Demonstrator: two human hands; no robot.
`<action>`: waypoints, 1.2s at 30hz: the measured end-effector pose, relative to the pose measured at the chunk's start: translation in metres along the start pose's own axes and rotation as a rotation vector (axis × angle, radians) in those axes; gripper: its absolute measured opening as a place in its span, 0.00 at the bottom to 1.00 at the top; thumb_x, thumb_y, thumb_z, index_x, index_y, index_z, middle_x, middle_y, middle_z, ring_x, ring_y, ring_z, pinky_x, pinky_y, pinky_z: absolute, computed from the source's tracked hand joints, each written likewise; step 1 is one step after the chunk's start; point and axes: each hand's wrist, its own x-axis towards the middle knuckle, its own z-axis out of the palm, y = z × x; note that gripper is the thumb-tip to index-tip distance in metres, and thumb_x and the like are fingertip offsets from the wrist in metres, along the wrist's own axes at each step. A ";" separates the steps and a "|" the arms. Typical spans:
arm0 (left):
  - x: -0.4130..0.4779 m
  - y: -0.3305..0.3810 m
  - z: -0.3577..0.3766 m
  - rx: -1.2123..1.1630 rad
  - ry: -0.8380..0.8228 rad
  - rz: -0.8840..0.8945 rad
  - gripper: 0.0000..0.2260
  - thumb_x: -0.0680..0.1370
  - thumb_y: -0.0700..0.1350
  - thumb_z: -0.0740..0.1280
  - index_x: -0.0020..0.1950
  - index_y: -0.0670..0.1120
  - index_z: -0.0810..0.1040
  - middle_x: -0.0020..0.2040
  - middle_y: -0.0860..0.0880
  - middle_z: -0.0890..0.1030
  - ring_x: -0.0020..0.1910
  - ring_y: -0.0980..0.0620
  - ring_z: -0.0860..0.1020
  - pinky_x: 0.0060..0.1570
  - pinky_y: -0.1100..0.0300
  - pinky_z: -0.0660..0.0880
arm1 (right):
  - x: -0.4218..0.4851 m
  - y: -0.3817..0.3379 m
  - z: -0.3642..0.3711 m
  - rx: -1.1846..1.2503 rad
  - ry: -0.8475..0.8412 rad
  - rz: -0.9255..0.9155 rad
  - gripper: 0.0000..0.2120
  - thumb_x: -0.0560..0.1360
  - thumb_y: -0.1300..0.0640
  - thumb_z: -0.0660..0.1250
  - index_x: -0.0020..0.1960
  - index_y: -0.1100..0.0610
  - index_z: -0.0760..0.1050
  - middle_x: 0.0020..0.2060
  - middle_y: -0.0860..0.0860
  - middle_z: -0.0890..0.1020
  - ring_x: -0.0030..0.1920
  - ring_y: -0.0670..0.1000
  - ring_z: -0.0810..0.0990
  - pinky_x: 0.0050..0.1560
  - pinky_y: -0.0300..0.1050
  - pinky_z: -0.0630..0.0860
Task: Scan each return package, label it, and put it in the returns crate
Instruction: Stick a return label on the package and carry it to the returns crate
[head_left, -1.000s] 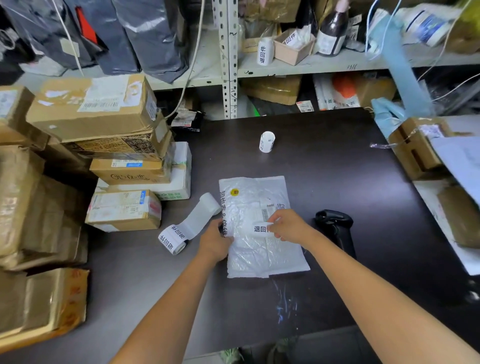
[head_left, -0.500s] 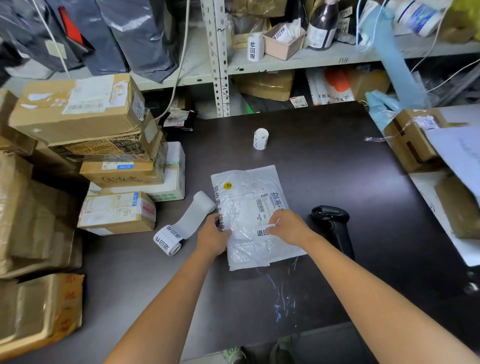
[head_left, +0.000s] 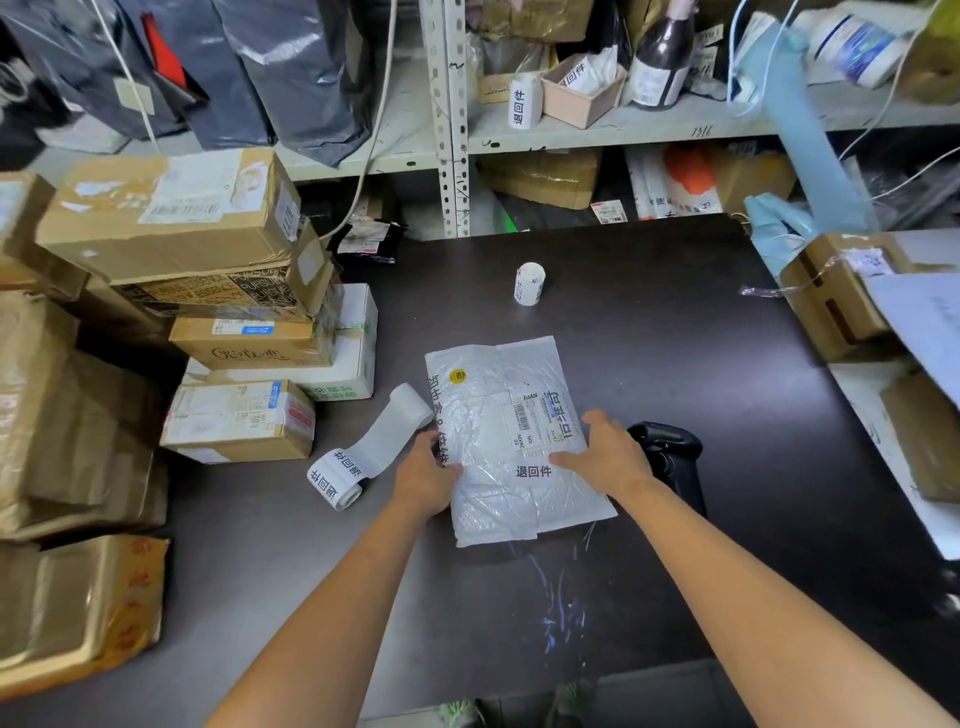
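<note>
While pressing the bag (head_left: 493, 410) flat on the dark surface (head_left: 649, 338), touches it with both hands. Lies right in front, long side pointing away and leaning a little left at the far end. Already wears its label (head_left: 533, 471) near the middle, between the two hands. Left hand (head_left: 423, 480) on the left edge, fingers bent, thumb on top; cannot tell if clamped on the edge or just resting there. Right hand (head_left: 608, 457) on the right side, fingers apart and flat on the plastic, holding nothing. Scanner (head_left: 667, 452) just beside the right hand, roll (head_left: 363, 457) just beside the left. Next, most likely: lift and carry to the crate. No sure crate in sight; maybe the open box (head_left: 831, 301) far right, so nearer the right hand.
</note>
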 end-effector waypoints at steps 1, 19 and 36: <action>-0.002 0.001 0.000 -0.007 0.000 -0.010 0.27 0.73 0.42 0.71 0.70 0.53 0.67 0.57 0.47 0.78 0.56 0.44 0.79 0.57 0.43 0.78 | 0.003 0.000 0.002 0.069 -0.009 -0.001 0.30 0.70 0.43 0.75 0.63 0.56 0.68 0.56 0.51 0.77 0.53 0.54 0.77 0.47 0.47 0.74; -0.188 0.016 -0.048 -0.339 0.349 0.071 0.22 0.77 0.37 0.67 0.64 0.58 0.66 0.49 0.46 0.80 0.49 0.45 0.81 0.50 0.39 0.80 | -0.050 -0.087 -0.054 0.341 -0.335 -0.498 0.14 0.69 0.54 0.79 0.51 0.48 0.78 0.47 0.43 0.83 0.49 0.45 0.82 0.50 0.42 0.77; -0.632 -0.336 -0.145 -0.839 1.147 -0.119 0.22 0.78 0.36 0.68 0.67 0.52 0.66 0.52 0.49 0.76 0.49 0.49 0.78 0.38 0.55 0.80 | -0.503 -0.257 0.246 -0.083 -0.718 -1.259 0.24 0.65 0.47 0.79 0.57 0.49 0.74 0.53 0.45 0.83 0.53 0.50 0.81 0.56 0.54 0.77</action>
